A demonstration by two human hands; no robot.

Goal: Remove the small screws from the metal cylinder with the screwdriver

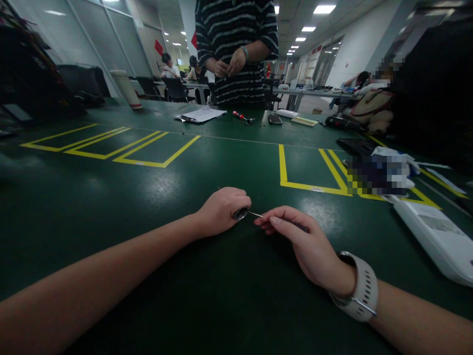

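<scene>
My left hand (223, 209) is closed around a small dark round piece with a shiny metal rim (241, 213); its open end faces right, and the rest is hidden in my fist. A thin dark tip shows behind the knuckles, but I cannot tell what it belongs to. Between the thumb and fingers of my right hand (295, 234) is a slim screwdriver (255, 214). Its bare metal shaft points left at the rimmed end, and its dark handle lies mostly inside the palm. Whether the tip touches the piece I cannot make out. Both hands are over the green table (236, 167).
Yellow tape outlines (140, 163) mark the table. A white device (436, 236) and a cloth bundle (397, 162) lie at right. Farther back are papers (201, 114), a red-handled tool (242, 117), a phone-like object (275, 119) and a cup (126, 88). A person (236, 54) stands opposite.
</scene>
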